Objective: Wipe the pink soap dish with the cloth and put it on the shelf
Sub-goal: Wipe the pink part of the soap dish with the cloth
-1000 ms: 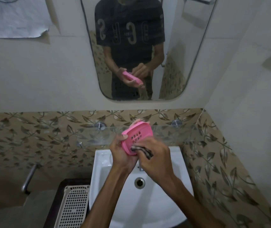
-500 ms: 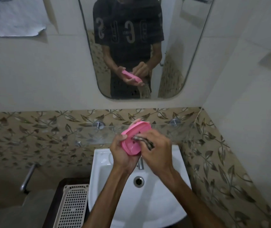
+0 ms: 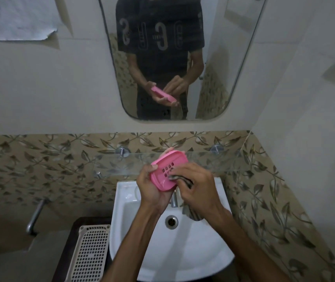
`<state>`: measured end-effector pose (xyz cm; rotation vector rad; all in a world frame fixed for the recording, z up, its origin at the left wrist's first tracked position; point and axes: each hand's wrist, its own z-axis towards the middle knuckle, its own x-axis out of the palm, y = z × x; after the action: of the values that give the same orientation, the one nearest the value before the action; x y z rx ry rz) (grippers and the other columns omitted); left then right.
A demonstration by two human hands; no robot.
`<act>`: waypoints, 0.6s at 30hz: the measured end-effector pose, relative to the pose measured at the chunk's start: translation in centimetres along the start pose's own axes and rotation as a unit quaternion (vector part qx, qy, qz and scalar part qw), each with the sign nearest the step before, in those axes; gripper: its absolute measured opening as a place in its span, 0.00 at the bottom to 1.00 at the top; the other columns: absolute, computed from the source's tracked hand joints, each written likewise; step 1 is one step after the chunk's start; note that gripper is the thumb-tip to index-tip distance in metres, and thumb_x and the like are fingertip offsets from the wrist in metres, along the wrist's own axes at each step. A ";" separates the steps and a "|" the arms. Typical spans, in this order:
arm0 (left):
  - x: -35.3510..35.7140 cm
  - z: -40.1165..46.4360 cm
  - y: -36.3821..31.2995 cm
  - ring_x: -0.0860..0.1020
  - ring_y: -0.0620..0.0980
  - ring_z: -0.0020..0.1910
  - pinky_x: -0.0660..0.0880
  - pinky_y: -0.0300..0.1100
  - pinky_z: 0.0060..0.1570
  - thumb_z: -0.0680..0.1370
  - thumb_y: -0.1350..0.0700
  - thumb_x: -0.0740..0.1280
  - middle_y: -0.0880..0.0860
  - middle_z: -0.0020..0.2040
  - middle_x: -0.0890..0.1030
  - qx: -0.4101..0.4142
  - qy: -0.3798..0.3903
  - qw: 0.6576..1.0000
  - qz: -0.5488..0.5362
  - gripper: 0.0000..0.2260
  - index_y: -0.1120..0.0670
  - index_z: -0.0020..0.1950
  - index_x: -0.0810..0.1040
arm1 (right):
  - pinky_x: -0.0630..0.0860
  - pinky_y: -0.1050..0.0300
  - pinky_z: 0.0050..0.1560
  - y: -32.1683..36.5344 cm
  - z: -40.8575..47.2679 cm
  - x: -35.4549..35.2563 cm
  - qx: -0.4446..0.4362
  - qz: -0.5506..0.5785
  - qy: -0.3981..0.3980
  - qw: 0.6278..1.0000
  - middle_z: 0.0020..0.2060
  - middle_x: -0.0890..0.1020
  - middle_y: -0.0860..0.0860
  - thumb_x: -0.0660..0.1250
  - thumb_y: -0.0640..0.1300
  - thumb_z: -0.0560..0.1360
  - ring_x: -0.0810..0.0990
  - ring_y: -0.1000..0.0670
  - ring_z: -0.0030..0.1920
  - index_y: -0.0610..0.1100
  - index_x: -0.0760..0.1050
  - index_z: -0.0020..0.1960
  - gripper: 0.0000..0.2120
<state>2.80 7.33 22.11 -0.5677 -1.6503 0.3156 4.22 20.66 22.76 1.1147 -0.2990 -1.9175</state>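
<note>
Since the frame half a second earlier, the cloth has been slid from the upper middle of the soap dish point(image 3: 167, 171) toward its lower right edge, so the drain holes are uncovered again, and the dish has been tipped slightly flatter. It is held above the sink point(image 3: 174, 247), just in front of the shelf point(image 3: 213, 159), and is gripped by the left hand point(image 3: 152, 188), whose thumb is laid over the near rim while the fingers are curled behind the far rim at 12 o'clock. At 3 o'clock of the dish, the cloth point(image 3: 180, 178) is pinched in the bunched fingers of the right hand point(image 3: 197, 186) and pressed against the pink surface. Wiping is judged to be under way rather than finished; how clean the dish is cannot be told. Placing it on the glass shelf, fixed to the patterned tiles at 12 o'clock of the sink, is not yet done. Both hands with the dish are reflected in the mirror point(image 3: 223, 58) above. A slotted basket point(image 3: 91, 253) is seen at 9 o'clock of the sink.
</note>
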 end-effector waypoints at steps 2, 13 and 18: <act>-0.4 0.0 0.1 0.77 0.57 0.47 0.73 0.48 0.46 0.70 0.51 0.62 0.64 0.54 0.81 -0.001 -0.006 1.000 -0.006 0.29 0.62 0.69 0.79 | 0.82 0.57 0.57 -0.3 -0.5 -0.3 0.034 0.001 -0.008 0.999 0.50 0.88 0.52 0.75 0.30 0.71 0.85 0.55 0.51 0.45 0.87 0.52 0.14; 0.5 0.1 0.1 0.80 0.57 0.48 0.79 0.47 0.45 0.57 0.55 0.71 0.61 0.49 0.83 0.002 0.004 0.999 0.047 0.33 0.61 0.62 0.80 | 0.81 0.64 0.41 -0.5 -1.7 1.1 0.378 0.236 -0.146 0.883 0.45 0.88 0.55 0.77 0.43 0.75 0.86 0.58 0.44 0.52 0.85 0.52 0.08; -0.6 0.2 0.3 0.83 0.55 0.49 0.81 0.45 0.45 0.63 0.59 0.62 0.61 0.52 0.85 -0.017 0.030 0.994 0.100 0.26 0.60 0.59 0.85 | 0.79 0.66 0.37 -1.4 -1.1 1.5 0.439 0.307 -0.102 0.838 0.41 0.89 0.53 0.77 0.40 0.75 0.87 0.56 0.40 0.48 0.85 0.48 0.05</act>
<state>2.70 7.28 21.41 -0.7631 -1.5468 0.4142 3.95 20.53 20.40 1.1456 -1.5759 -1.2808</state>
